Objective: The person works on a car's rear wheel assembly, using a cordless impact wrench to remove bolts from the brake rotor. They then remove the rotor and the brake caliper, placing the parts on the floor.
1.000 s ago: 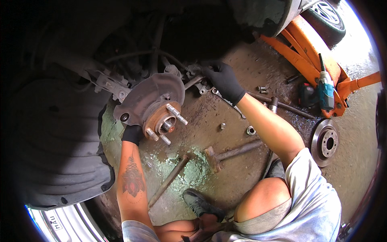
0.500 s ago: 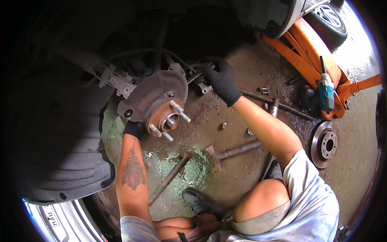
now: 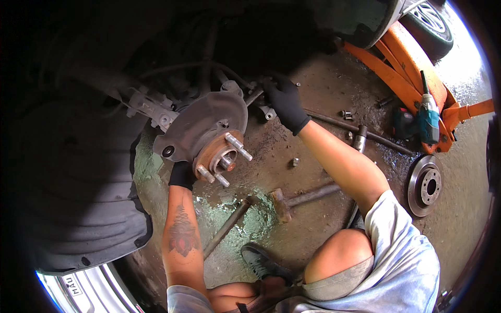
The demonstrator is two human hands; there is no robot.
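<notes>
My right hand (image 3: 286, 103), in a black glove, is closed at the far side of the wheel hub assembly. Its fingertips lie in shadow beside the end of a short grey rod (image 3: 254, 96), and what they hold is not clear. My left hand (image 3: 182, 175), also gloved, reaches up behind the rusty wheel hub (image 3: 211, 152) with its studs; its fingers are hidden there. A dark metal dust shield (image 3: 201, 117) stands behind the hub. To its left a grey metal bracket (image 3: 164, 119) runs into the dark wheel well.
A hammer (image 3: 282, 204), a metal bar (image 3: 229, 224), a long rod (image 3: 360, 131) and a socket tool (image 3: 360, 138) lie on the dirty floor. At right are a brake disc (image 3: 424, 186), a teal power tool (image 3: 429, 119) and an orange jack (image 3: 412, 68). A black fender liner (image 3: 78, 208) borders the left.
The view has shifted slightly. My left wrist and forearm have moved a little to the right beneath the hub. My right hand stays by the short rod, slightly closer to the dust shield.
</notes>
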